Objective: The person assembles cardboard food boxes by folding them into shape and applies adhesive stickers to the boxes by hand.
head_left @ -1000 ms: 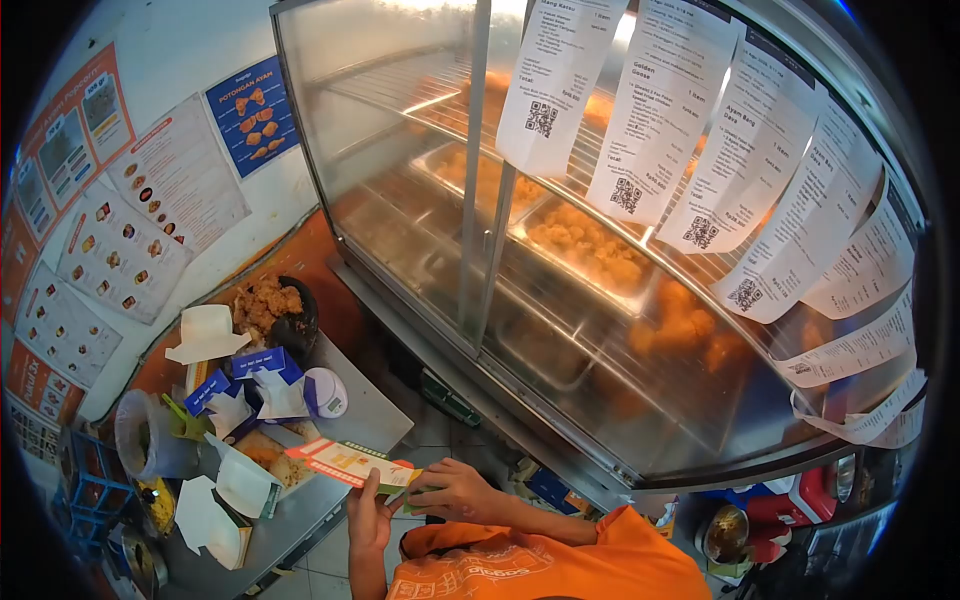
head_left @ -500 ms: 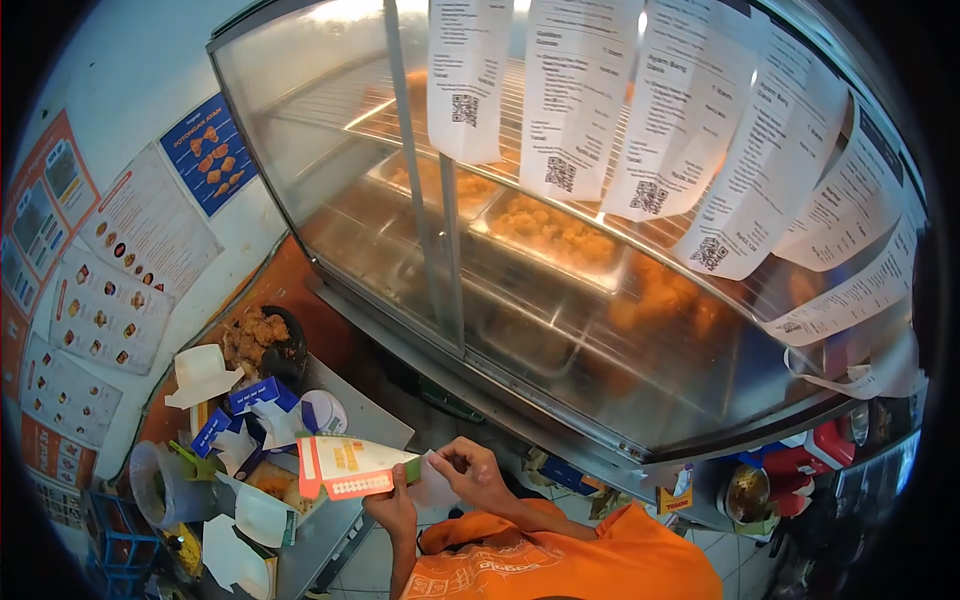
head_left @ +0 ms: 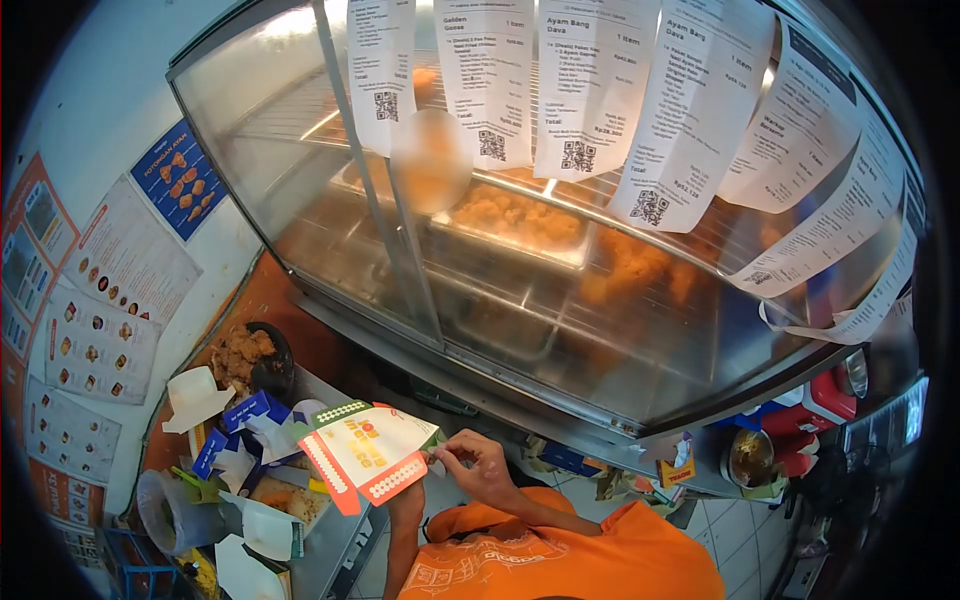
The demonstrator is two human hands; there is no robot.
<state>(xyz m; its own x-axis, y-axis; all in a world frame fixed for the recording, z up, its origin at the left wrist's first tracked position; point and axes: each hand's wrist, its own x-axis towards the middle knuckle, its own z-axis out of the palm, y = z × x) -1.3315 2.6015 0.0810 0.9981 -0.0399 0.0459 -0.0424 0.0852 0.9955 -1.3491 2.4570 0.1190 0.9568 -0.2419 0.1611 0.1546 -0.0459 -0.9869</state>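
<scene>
A printed cardboard food box, white with yellow lettering and red and green flaps, is tilted in front of me, only partly folded. My left hand grips it from below; most of its fingers are hidden behind the card. At the box's right end, by the green flap, my right hand has thumb and fingers closed on the edge. Left of the box, blue-and-white cartons and an open white box crowd the counter.
A glass display cabinet with trays of fried chicken stands ahead. Paper receipts hang across its top. Fried pieces fill a black bowl at left, near a clear plastic tub. A metal bowl sits at right.
The box has turned so its printed face and spread red flaps show more. My right hand has stayed at its right end. The camera view has shifted slightly right.
</scene>
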